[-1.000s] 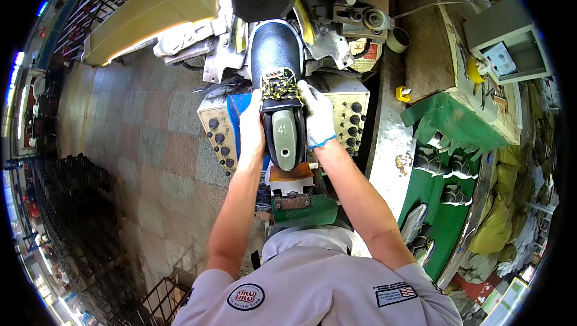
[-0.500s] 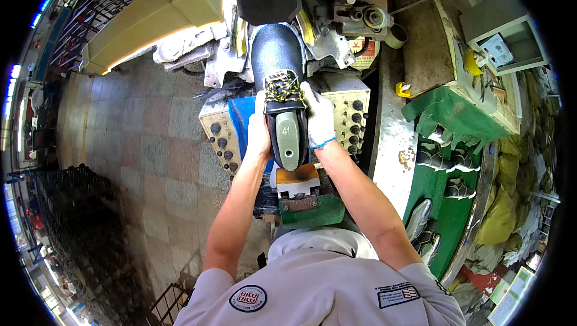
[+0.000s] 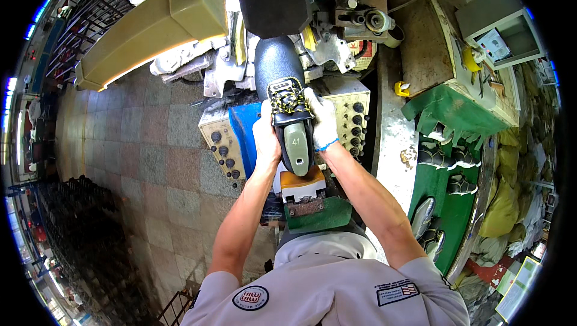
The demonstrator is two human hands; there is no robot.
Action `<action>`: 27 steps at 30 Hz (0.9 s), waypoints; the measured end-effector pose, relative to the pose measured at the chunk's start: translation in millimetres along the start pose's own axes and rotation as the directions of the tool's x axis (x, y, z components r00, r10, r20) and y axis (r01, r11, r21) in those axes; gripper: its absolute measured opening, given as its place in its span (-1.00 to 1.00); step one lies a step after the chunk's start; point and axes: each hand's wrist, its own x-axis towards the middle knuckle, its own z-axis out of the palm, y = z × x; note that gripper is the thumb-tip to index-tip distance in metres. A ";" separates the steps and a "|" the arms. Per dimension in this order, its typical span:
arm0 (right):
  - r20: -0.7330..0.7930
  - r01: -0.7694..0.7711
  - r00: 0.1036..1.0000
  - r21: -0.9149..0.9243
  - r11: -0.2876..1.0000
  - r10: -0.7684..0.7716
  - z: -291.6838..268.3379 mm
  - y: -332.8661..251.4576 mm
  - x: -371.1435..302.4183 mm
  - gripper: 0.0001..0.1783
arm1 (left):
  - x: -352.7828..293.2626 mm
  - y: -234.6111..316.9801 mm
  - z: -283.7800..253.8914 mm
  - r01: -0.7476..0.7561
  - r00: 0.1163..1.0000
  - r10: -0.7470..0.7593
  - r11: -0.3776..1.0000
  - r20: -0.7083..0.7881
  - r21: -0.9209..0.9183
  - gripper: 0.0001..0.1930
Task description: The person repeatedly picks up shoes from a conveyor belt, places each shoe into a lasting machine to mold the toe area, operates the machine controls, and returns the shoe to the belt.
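Observation:
A black shoe upper [image 3: 277, 61] with yellow-and-black laces [image 3: 288, 99] is fitted over a grey-green shoe last [image 3: 296, 141]. Its toe points away from me and meets the dark block [image 3: 273, 7] of a machine, which partly hides the tip. My left hand [image 3: 265, 132] is closed round the left side of the heel part. On the opposite side, my right hand [image 3: 323, 118], in a white glove with a blue cuff, grips the shoe beside the laces. Just below the heel sits an orange-topped machine pad [image 3: 303, 179].
Control panels with black knobs [image 3: 223, 152] flank the shoe. A thick yellow machine arm [image 3: 150, 25] reaches out at left. To the right, several shoes [image 3: 436, 156] lie on a green shelf [image 3: 445, 206] below a workbench [image 3: 424, 31]. Dark racks [image 3: 78, 224] stand at lower left.
The heel end of the shoe has shifted slightly right and toward me, with both hands keeping hold of it. The toe remains at the dark block. The whole view has shifted a little.

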 end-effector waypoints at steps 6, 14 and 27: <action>0.006 0.025 1.000 0.003 1.000 -0.025 -0.1 -3.7 0.9 -0.54 | -6.1 8.3 0.1 -0.047 0.997 0.046 0.999 0.055 0.017 -0.41; 0.023 -0.046 0.999 -0.012 0.999 0.046 -66.3 -29.9 -56.5 -0.33 | -66.5 -74.0 -88.0 0.099 0.984 0.048 0.644 -0.169 0.758 -0.42; -0.138 -0.113 0.984 0.018 0.993 0.114 -141.2 -31.6 -139.3 -0.25 | -112.7 -201.3 -128.1 -0.158 0.984 0.153 0.503 0.092 0.850 -0.26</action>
